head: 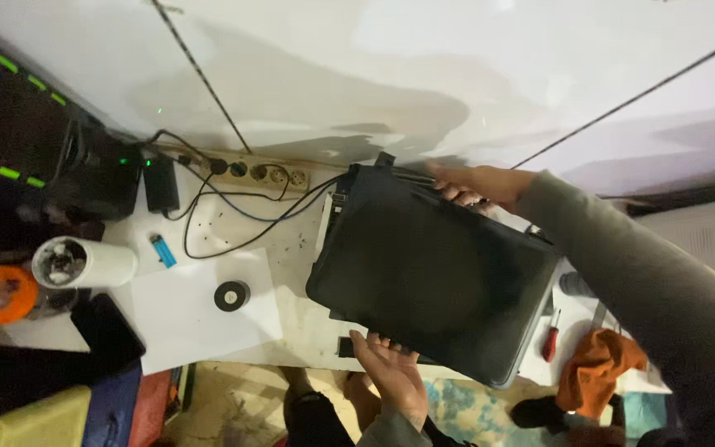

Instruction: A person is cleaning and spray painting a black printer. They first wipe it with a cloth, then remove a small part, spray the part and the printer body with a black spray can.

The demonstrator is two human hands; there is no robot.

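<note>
Left fingers (378,343): curled under the near edge of the laptop (432,277), closed on it from below.
Right fingers (457,192): wrapped over the far edge, gripping it; the tips are hidden behind the casing.
Left hand (392,374): palm up, below the near edge.
Right hand (482,184): reaches in from a grey sleeve (639,273).
Laptop: a dark slab held tilted above the table (299,331), between the two hands.
Handling: likely stiff, fairly heavy and breakable; the smooth casing could slip, so opposite edges are the sound hold.
Around it: power strip (262,174) with cables, small black roll (232,295) on white paper, red screwdriver (550,335), orange cloth (593,368).
Hard to tell: which face of the laptop shows; the left side is dark and blurred.
</note>
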